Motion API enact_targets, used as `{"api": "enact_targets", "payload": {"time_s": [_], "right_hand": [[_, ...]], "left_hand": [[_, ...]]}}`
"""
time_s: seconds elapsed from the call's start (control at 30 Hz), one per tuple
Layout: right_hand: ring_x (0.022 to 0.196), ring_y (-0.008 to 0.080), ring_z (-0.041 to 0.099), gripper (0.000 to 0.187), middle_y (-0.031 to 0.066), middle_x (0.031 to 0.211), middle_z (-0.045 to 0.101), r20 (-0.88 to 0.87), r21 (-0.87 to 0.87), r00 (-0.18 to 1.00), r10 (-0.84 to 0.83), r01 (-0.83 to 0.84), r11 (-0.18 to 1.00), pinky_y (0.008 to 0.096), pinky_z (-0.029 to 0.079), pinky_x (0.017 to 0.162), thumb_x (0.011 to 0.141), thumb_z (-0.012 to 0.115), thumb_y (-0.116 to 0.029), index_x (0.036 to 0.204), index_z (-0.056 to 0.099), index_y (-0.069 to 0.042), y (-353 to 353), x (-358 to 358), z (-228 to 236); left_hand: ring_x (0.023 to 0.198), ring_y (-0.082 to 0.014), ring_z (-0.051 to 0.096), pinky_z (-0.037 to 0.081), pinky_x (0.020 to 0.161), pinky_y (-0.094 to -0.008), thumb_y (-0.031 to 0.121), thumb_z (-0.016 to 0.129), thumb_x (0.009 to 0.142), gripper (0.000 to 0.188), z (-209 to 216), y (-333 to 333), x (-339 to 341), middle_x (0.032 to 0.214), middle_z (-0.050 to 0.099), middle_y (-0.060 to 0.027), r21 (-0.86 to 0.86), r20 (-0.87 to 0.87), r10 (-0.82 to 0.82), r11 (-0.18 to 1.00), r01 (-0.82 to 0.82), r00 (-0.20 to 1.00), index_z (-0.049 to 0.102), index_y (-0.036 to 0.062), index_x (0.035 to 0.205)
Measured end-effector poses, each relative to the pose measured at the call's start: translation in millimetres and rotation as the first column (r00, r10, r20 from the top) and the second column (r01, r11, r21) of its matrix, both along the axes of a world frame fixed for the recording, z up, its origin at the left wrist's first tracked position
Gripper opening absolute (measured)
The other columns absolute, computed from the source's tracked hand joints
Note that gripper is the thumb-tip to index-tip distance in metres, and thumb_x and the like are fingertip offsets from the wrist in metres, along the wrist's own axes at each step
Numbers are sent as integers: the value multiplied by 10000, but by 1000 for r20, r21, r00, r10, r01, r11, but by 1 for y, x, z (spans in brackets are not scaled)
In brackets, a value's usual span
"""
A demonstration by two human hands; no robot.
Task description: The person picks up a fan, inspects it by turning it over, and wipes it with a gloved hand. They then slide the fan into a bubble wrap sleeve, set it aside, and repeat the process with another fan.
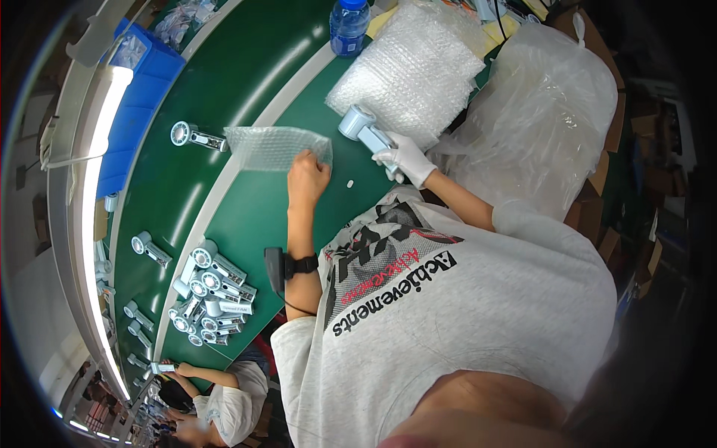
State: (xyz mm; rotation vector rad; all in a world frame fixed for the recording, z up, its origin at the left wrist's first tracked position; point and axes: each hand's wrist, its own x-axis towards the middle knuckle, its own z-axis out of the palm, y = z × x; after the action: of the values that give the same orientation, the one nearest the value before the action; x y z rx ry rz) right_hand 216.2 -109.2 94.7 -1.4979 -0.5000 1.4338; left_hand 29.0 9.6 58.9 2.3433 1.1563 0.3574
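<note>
My left hand (308,178), bare, is closed on the edge of a clear bubble wrap bag (258,149) that lies flat at the near edge of the green bench. In my gloved right hand (407,160) is a light blue handheld fan (366,131), its round head pointing up and to the left, away from my body. A small white oval piece (350,184) lies on the bench between my hands. Just past the bag's left end, another handheld fan (198,137) rests on the green belt.
Bubble wrap bags (418,71) are stacked beyond my right hand, beside a blue bottle (349,30). A large clear plastic bag (534,112) stands at the right. Fans (213,287) are heaped at the left, near a co-worker (235,396). A blue bin (146,97) borders the belt.
</note>
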Motion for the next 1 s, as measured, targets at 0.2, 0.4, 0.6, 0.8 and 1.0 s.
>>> {"api": "enact_targets", "payload": {"time_s": [0.2,0.4,0.6,0.8,1.0], "right_hand": [[391,109,496,548,61,673,530,119,33,992,-47,43,999,199,350,291,720,584,-85,1224,388,2,-19,1,12],[418,107,513,505,72,689,554,-51,38,992,118,-116,993,200,373,321,743,600,-102,1202,416,1,-13,-10,1],[533,101,555,470,70,730,567,-209,217,955,209,-163,963,217,445,439,786,587,-142,1204,423,-3,19,-50,-48],[593,110,562,433,72,823,563,262,221,943,206,-267,938,221,458,491,789,590,-151,1185,448,-47,26,-62,-59],[580,139,553,358,82,840,567,891,-137,293,347,-556,820,222,440,473,804,540,-134,1139,452,-44,42,-56,-43]], "left_hand": [[667,-364,514,415,611,-436,150,622,710,247,-38,4,15,710,526,-189,152,208,55,984,-88,977,457,-26,658],[648,-341,551,429,619,-412,162,556,756,209,-50,17,4,676,551,-200,33,162,102,994,-109,982,512,-42,736],[637,-358,546,419,616,-402,86,447,786,159,-75,26,-6,700,573,-200,-242,403,307,944,-223,862,556,-24,822],[669,-290,499,400,659,-363,85,458,798,157,-80,23,-17,764,543,-187,-322,483,467,882,-345,741,565,-22,841],[754,-258,413,344,709,-354,81,528,784,103,-45,10,-11,817,442,-141,96,478,377,876,-473,793,546,-19,767]]}}
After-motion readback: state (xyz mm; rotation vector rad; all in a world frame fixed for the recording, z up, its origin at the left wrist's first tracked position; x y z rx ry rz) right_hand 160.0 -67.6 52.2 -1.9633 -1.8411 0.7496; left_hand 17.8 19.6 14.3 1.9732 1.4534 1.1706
